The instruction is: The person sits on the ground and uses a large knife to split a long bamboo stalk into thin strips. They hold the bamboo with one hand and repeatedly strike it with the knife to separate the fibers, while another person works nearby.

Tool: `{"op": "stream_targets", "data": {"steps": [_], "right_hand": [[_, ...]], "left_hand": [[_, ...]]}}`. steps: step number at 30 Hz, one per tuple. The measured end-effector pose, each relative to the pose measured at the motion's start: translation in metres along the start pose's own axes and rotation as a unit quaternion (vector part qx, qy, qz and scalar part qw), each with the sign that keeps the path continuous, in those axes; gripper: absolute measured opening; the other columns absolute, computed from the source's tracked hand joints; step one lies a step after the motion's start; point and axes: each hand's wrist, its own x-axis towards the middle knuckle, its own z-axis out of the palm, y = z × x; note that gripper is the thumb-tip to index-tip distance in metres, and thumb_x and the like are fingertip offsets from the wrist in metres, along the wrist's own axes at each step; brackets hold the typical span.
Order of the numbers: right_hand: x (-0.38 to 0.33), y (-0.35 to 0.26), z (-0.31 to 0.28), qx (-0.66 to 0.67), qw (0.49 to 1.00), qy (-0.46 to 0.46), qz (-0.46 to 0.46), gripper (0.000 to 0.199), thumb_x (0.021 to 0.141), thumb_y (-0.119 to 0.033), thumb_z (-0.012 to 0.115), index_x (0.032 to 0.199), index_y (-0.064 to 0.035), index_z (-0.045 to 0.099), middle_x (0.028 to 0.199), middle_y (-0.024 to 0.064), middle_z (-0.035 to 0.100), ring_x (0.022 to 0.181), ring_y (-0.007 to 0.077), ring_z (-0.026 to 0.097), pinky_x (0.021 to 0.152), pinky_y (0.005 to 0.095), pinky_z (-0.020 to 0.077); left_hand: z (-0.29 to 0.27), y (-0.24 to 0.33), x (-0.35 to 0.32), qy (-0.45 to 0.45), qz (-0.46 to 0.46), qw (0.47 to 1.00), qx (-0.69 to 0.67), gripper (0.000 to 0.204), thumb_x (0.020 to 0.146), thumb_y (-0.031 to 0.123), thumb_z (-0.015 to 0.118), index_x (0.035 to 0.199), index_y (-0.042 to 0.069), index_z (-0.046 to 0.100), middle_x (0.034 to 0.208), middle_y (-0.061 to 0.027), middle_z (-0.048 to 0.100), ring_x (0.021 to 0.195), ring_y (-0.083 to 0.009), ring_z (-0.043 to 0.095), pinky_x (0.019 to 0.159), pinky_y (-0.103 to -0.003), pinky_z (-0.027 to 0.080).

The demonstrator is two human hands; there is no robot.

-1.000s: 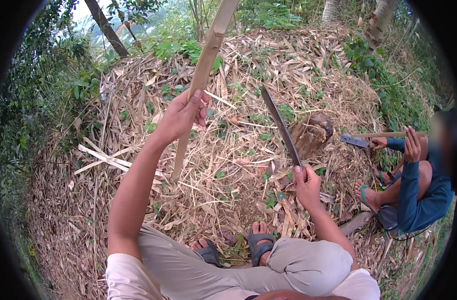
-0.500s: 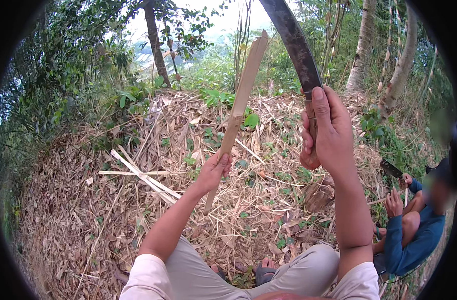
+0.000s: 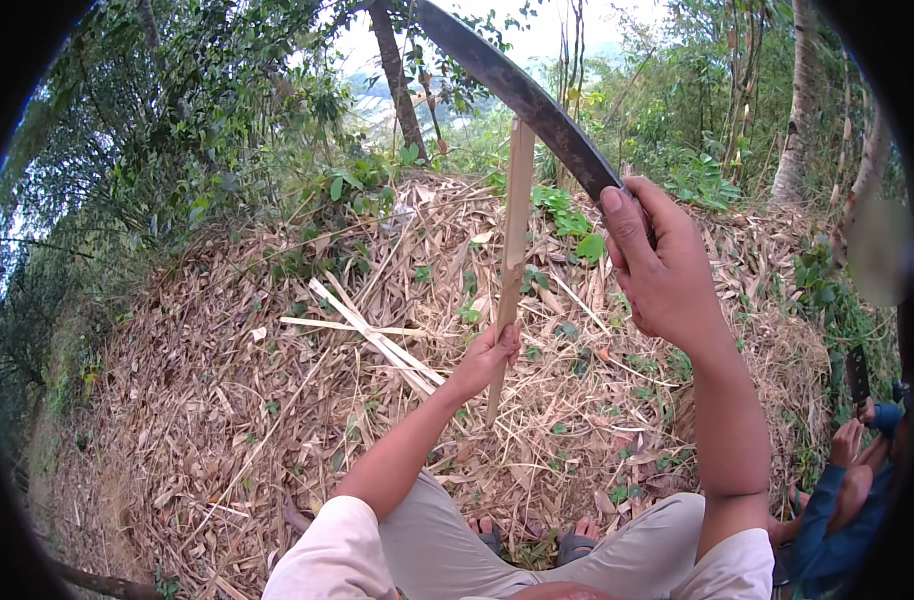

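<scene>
left hand [image 3: 492, 357] grip: clenched on bamboo slat [image 3: 514, 235], upright | right hand [image 3: 657, 265] grip: clenched on machete [image 3: 522, 95]

Blade [image 3: 522, 95] above stake [image 3: 514, 250] (perhaps touching).

Soft, even daylight fills the scene, with no hard shadows on the dry leaf litter [image 3: 277, 420]. The far sky [image 3: 537, 30] between the trees is washed out to white. A black round rim frames the picture, trunks bend near it, and the right edge is blurred.
</scene>
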Motion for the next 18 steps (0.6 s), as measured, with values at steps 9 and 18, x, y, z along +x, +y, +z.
{"op": "stream_targets", "data": {"steps": [9,18], "right_hand": [[0.005,-0.026,0.000,-0.028,0.998,-0.050,-0.017,0.036,0.104,-0.035,0.055,0.098,0.0003,0.062,0.060,0.0018,0.047,0.054,0.0104,0.042,0.051,0.0315,0.0341],[-0.003,-0.039,0.022,0.004,0.993,-0.099,-0.066,0.032,0.106,-0.032,0.053,0.103,-0.0017,0.061,0.061,-0.0014,0.047,0.053,0.0058,0.042,0.049,0.0264,0.0332]], "left_hand": [[0.001,-0.008,-0.026,0.056,0.031,0.998,-0.020,0.037,0.107,0.044,0.040,0.093,0.010,0.043,0.084,0.0009,0.042,0.079,-0.0126,0.044,0.078,-0.028,0.041],[0.006,-0.010,-0.052,0.125,0.020,0.992,-0.008,0.038,0.106,0.047,0.041,0.102,0.009,0.047,0.086,0.0019,0.043,0.082,-0.0110,0.045,0.080,-0.027,0.042]]}}
